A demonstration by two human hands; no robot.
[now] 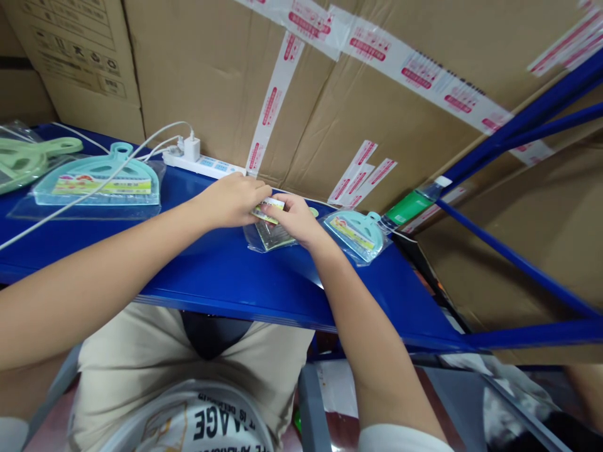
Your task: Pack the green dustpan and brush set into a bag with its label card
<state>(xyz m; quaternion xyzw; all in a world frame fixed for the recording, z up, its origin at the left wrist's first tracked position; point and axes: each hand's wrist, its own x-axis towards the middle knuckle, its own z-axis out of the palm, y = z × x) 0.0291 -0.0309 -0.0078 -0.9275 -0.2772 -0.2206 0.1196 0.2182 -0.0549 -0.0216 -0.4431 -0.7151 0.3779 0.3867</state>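
Near the back of the blue shelf, my left hand [241, 199] and my right hand [300, 220] meet over a small yellow-and-white printed card [268, 209]. My right hand pinches the card with the thumb on top. The curled fingers of my left hand close on the card's left end, partly hiding it. Just below my hands lies a clear plastic bag [269, 240] with something greenish in it, mostly covered by my right hand. To the right is a bagged light-blue dustpan [360, 229] with a similar card on it.
Another bagged blue dustpan [97, 185] and a green dustpan [28, 157] lie at the left, crossed by a white cable [101, 182]. Behind stand a power strip [211, 166] and cardboard boxes [202, 69]. A green-labelled bottle [414, 204] leans beside a blue frame bar [518, 254].
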